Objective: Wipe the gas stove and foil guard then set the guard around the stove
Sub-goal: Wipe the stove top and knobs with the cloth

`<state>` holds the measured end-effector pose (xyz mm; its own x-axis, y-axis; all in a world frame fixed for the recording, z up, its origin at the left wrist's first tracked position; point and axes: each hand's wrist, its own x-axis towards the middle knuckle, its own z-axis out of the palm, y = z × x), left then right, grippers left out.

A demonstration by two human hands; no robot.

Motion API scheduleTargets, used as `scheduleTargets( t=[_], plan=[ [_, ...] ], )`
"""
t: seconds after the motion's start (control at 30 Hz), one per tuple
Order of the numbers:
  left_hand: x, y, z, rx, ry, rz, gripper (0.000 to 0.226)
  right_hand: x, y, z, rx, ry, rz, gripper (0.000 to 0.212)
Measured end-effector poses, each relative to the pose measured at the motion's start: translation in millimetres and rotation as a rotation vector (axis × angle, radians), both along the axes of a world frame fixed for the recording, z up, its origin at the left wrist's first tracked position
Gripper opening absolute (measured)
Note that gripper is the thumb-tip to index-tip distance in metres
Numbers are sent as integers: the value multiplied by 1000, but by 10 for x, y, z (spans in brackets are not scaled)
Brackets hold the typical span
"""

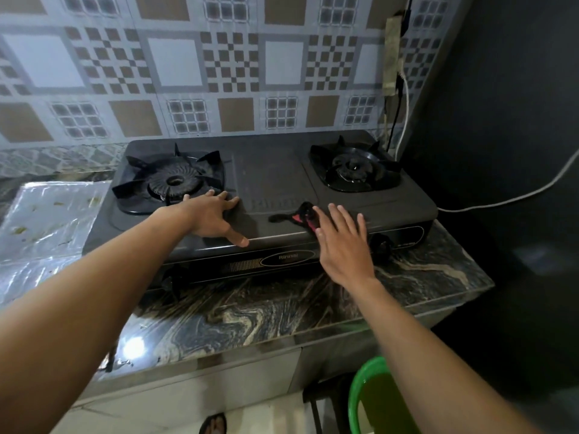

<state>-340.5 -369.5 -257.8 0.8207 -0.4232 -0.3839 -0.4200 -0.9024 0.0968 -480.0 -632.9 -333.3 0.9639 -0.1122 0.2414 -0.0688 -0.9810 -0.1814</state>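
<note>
Cloth [294, 216] lies across the stove's [272, 170] front middle, long axis left-right. Right hand [341, 242] is nearer, fingers straight on its right end, pinching nothing. Left hand [210, 214] rests flat, fingers spread, by the left burner. Guard [47, 220] lies flat just left of the stove, grimy.

stove [269, 170]: matt dark metal | foil guard [47, 220]: shiny crinkled foil | countertop [282, 308]: glossy veined stone | basin [360, 389]: green plastic

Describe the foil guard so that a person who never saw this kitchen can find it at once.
Start at the black two-burner gas stove on the marbled counter. Directly to its left, the foil guard lies on the counter. It is the only shiny silver sheet there, creased and spotted with greenish stains.
</note>
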Motion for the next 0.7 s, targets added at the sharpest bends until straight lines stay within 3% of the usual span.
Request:
scheduleTargets(
  t=[0.3,0.5,0.7],
  plan=[
    [24,11,-10,25,5,-15,125,245,-1275,397,83,250,-200,48],
    [-23,46,-42,-42,-14,-3,125,378,-1158,446,101,276,-301,49],
    [-191,310,-85,-189,-199,-28,118,368,-566,472,-6,223,-219,46]
  ],
)
